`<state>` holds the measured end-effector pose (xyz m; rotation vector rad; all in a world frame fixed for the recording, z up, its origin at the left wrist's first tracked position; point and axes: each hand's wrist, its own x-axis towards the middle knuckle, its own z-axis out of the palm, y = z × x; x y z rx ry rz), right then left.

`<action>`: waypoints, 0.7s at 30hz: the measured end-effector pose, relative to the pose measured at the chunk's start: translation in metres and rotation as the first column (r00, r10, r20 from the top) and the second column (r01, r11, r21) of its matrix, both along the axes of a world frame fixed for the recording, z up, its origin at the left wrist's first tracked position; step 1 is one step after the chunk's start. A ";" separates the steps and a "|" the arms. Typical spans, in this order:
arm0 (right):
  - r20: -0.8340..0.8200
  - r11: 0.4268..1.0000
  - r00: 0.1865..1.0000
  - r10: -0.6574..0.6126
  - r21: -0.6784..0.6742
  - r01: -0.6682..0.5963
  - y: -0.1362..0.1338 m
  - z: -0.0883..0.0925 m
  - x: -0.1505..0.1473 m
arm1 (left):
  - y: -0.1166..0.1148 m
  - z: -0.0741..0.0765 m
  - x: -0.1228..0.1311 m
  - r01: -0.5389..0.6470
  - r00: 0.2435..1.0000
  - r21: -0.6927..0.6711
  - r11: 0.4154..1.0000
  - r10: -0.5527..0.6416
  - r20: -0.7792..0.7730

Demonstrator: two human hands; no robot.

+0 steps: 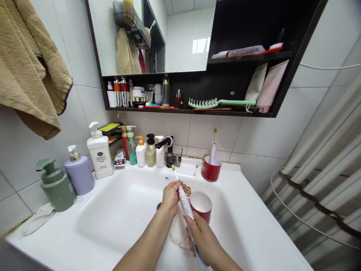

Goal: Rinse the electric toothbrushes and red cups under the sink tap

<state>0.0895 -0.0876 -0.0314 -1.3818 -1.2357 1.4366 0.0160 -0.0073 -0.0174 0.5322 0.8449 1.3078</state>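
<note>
Over the basin I hold a pale pink electric toothbrush (185,203), its head pointing up and away toward the faucet. My left hand (171,198) pinches it at the neck, just below the brush head (174,171). Lower down, my right hand (204,235) is wrapped around the handle. A red cup (204,215) with a white inside stands in the basin, close behind my right hand. Under my hands a whitish flat item (177,233) is partly hidden, and I cannot make out what it is. A loose brush head (196,170) rests on the back ledge.
A second red cup (211,173) holding another electric toothbrush (213,152) stands on the sink's back right. Behind the white basin (118,210) is a black faucet (169,152). Several pump bottles (100,154) line the left and back. A dark shelf (197,111) hangs above.
</note>
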 end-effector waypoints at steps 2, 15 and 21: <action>0.001 1.000 1.000 -0.002 -0.010 0.002 -0.001 0.001 0.000 | 0.000 -0.001 0.001 -0.013 1.000 -0.014 1.000 0.013 -0.003; -0.024 0.997 0.998 0.057 -0.058 -0.058 -0.001 0.002 0.006 | 0.006 -0.007 0.006 -0.061 0.995 -0.026 0.998 0.059 -0.077; 0.044 0.994 0.995 0.091 -0.073 -0.087 -0.006 0.000 0.013 | 0.034 -0.010 -0.006 -0.033 0.856 0.059 0.998 0.058 -0.513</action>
